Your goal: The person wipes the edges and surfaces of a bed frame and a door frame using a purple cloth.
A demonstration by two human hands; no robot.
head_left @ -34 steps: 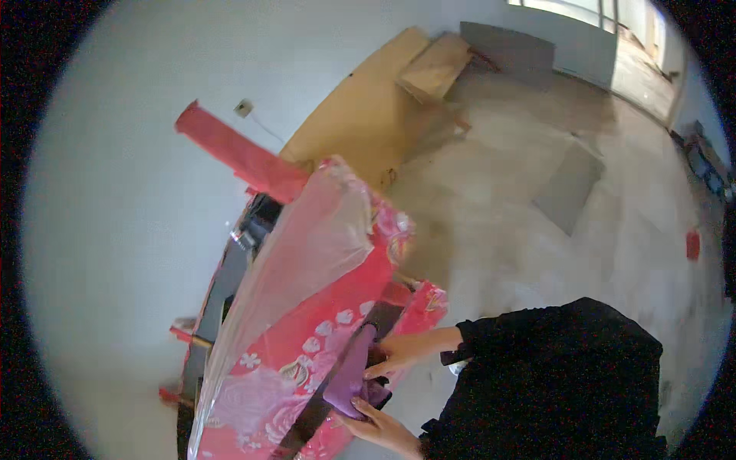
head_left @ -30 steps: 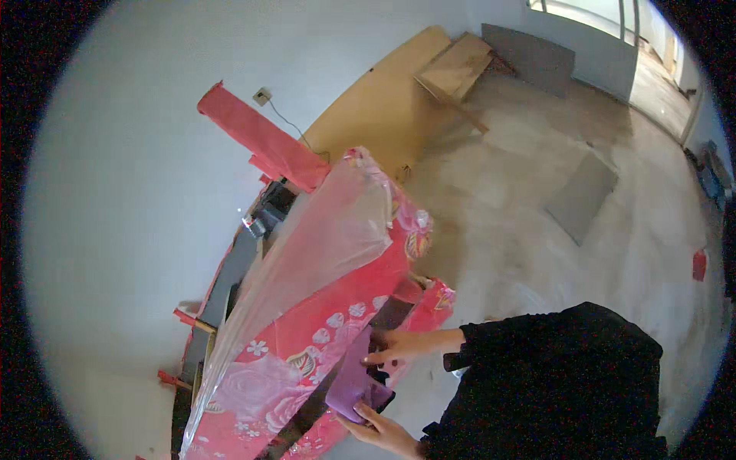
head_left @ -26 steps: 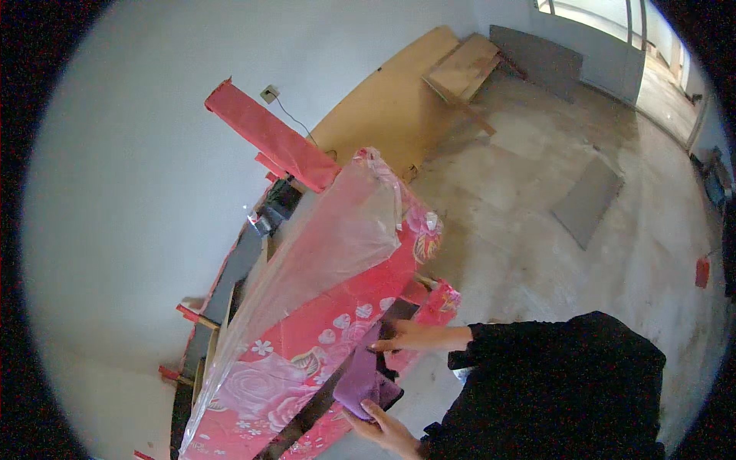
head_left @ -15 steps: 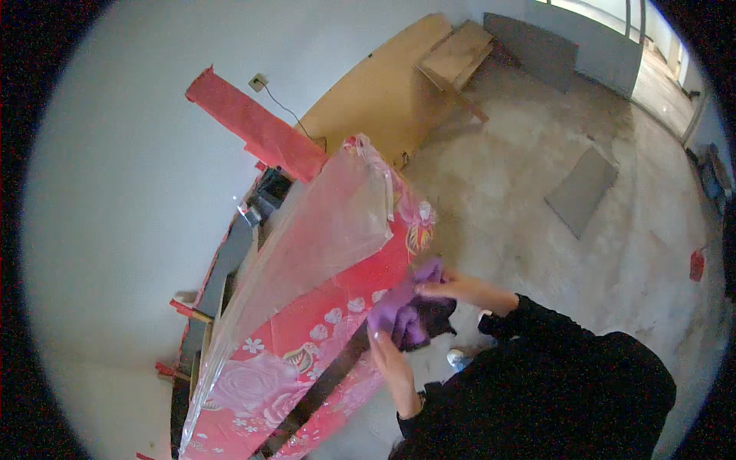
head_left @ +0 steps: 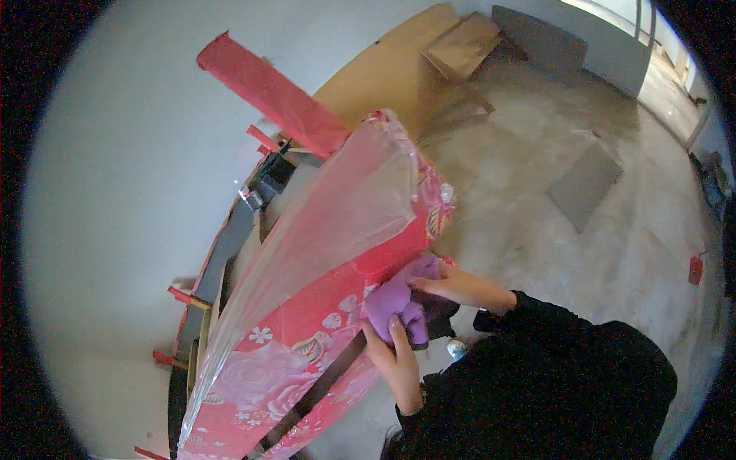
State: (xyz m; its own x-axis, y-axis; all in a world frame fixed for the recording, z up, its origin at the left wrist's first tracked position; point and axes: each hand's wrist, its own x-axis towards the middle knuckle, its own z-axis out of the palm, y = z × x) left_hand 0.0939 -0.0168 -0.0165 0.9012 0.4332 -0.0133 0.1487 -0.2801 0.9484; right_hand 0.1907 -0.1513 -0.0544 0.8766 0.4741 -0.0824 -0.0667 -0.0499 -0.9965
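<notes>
A crumpled purple cloth (head_left: 392,303) is bunched between my two hands at the edge of a red floral mattress (head_left: 268,379). My left hand (head_left: 395,364) grips its lower part, thumb lying on top of the folds. With fingers bent over the upper right side, my right hand (head_left: 448,285) holds the same cloth. Clear plastic sheeting (head_left: 337,211) covers part of the mattress's upper face. A dark strip (head_left: 322,391) runs between the mattress and another pink floral surface below it. Something black (head_left: 443,316) shows beneath the cloth; what it is I cannot tell.
A red-covered post (head_left: 268,96) rises at the mattress's far end. A bottle (head_left: 249,197) and black items stand behind it. Wooden boards (head_left: 391,65) lean on the wall. A grey flat piece (head_left: 586,188) lies on the concrete floor. My shoe (head_left: 456,349) shows below.
The view has shifted, so the mattress and post appear higher and farther right. Both hands keep hold of the cloth, which looks more gathered and less blurred against the mattress edge.
</notes>
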